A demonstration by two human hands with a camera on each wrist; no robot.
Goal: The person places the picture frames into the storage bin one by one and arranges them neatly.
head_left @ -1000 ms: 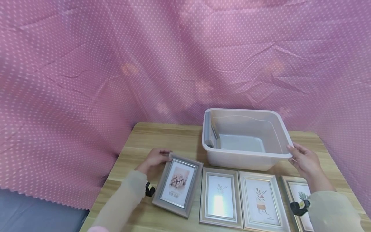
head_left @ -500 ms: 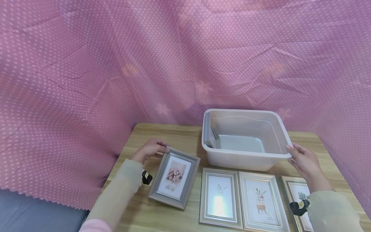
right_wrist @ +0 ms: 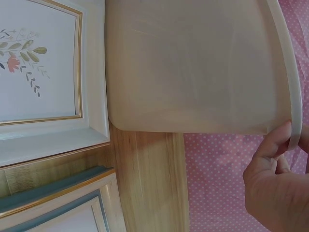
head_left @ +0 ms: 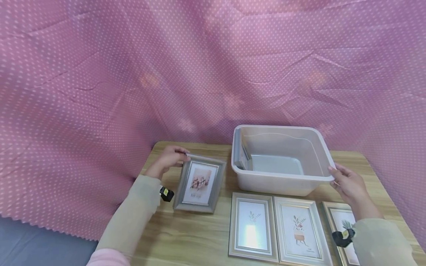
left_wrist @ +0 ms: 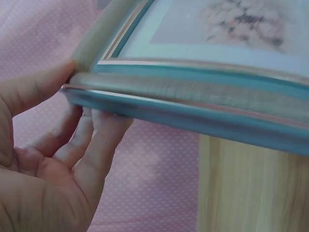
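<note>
My left hand [head_left: 169, 159] pinches the upper left corner of a grey-brown picture frame [head_left: 217, 181] with a pink flower print. In the left wrist view the thumb lies on top of the frame [left_wrist: 193, 94] and the fingers are beneath it. The frame is tilted, left of a pale plastic tub [head_left: 273, 183]. My right hand [head_left: 351, 184] grips the tub's rim at its near right corner, which the right wrist view shows with the rim [right_wrist: 293, 87] between thumb and fingers. Inside the tub, frames [head_left: 238, 149] stand on edge against its left wall.
In front of the tub lie a champagne-coloured frame [head_left: 234, 225], a whitish frame [head_left: 277, 214] beside it, and a third frame [head_left: 329, 218] partly covered by the right forearm. A pink dotted cloth [head_left: 199, 74] hangs behind the wooden table [head_left: 186, 240].
My left hand has moved away from me and slightly left, carrying the flower-print frame and tipping it more upright. The right hand and tub have stayed in place.
</note>
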